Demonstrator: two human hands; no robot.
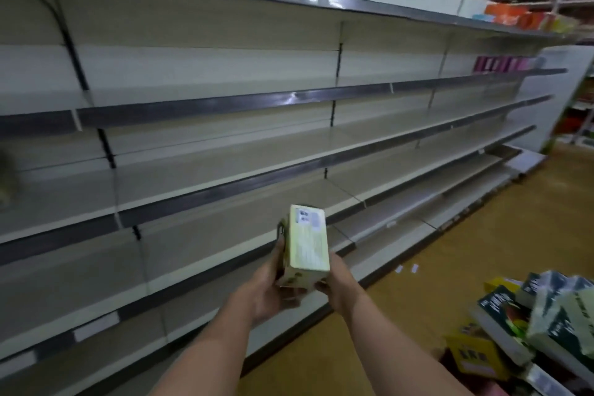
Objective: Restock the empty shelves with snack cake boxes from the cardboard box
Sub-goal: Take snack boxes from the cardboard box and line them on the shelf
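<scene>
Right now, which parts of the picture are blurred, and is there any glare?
Head view: the shelves are smeared by motion blur, worst at the left edge; glare streaks sit on the metal shelf rails; the box held in both hands is sharper, its print unreadable; wide-angle distortion bends the shelf lines.

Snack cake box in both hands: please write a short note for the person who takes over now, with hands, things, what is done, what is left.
Left hand and right hand: both grip one pale snack cake box, held in front of the shelves.
Supply: more boxes piled at lower right; the cardboard box itself is not clearly visible.
Done: no cake box on the near shelves yet; only some goods at the far end.
Left: place this box on a shelf, then bring the rest.
</scene>
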